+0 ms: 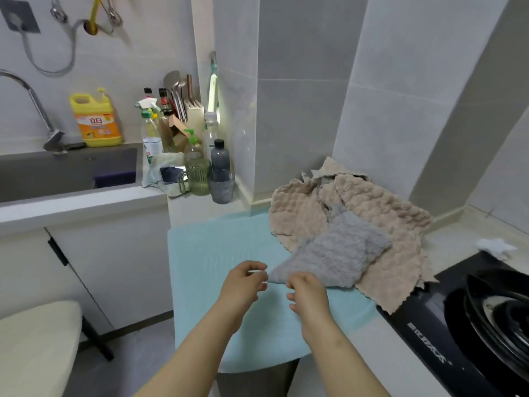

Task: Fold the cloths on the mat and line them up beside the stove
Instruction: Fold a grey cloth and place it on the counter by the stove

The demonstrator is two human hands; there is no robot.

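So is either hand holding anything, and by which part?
The right hand pinches the grey bobbly fabric cloth by its near corner; left hand, beside it, seems empty.

Bare left grip [243,285], bare right grip [307,293], forearms [197,342] uncovered to the frame edge

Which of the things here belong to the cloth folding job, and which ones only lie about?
For the job: grey cloth, beige cloth, blue mat, stove.
Lying about: yellow detergent jug, spray bottle, knife block, green soap dispenser, white rag.
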